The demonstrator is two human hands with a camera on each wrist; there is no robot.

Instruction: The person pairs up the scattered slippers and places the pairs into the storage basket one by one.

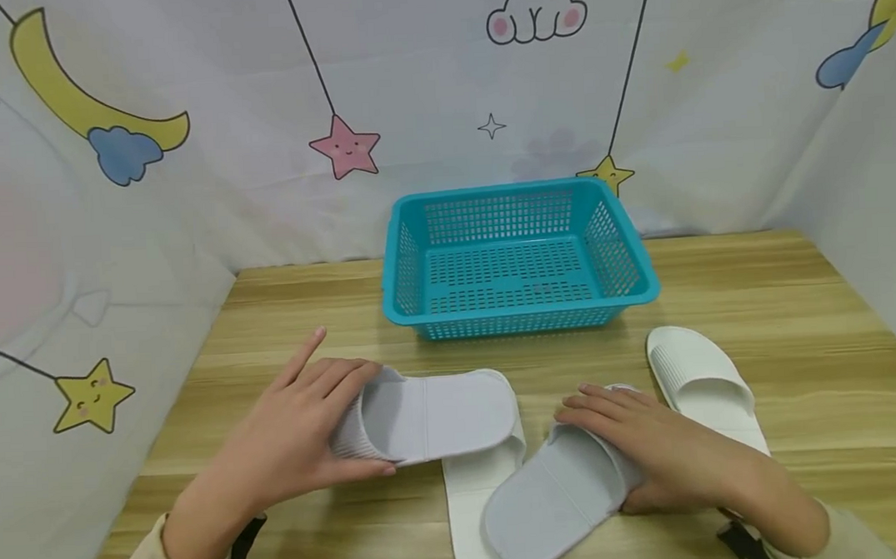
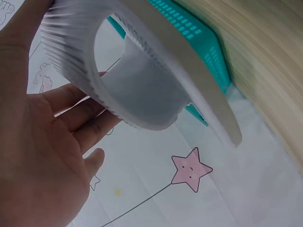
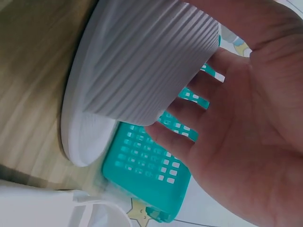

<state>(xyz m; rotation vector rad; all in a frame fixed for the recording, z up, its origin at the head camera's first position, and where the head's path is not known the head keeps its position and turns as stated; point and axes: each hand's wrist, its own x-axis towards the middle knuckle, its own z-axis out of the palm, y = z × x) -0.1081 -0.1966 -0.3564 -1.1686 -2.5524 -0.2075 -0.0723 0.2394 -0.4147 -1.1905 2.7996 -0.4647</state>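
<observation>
My left hand (image 1: pixel 300 428) grips a light grey slipper (image 1: pixel 461 416) across its ribbed strap, fingers on the far side and thumb on the near side. Its heel overlaps a white slipper (image 1: pixel 475 487) lying on the table. In the left wrist view that grey slipper (image 2: pixel 147 90) is tilted, with its sole edge visible. Over the strap of a second grey slipper (image 1: pixel 551 500), my right hand (image 1: pixel 669 449) has its fingers and thumb on opposite sides. This slipper's heel covers part of the same white slipper. Ribs of its strap (image 3: pixel 147 61) show in the right wrist view.
A turquoise plastic basket (image 1: pixel 519 276) with nothing in it stands at the back of the wooden table (image 1: pixel 292 311). Another white slipper (image 1: pixel 703 377) lies at the right, partly behind my right forearm. Patterned white cloth (image 1: pixel 424 80) hangs behind and at both sides.
</observation>
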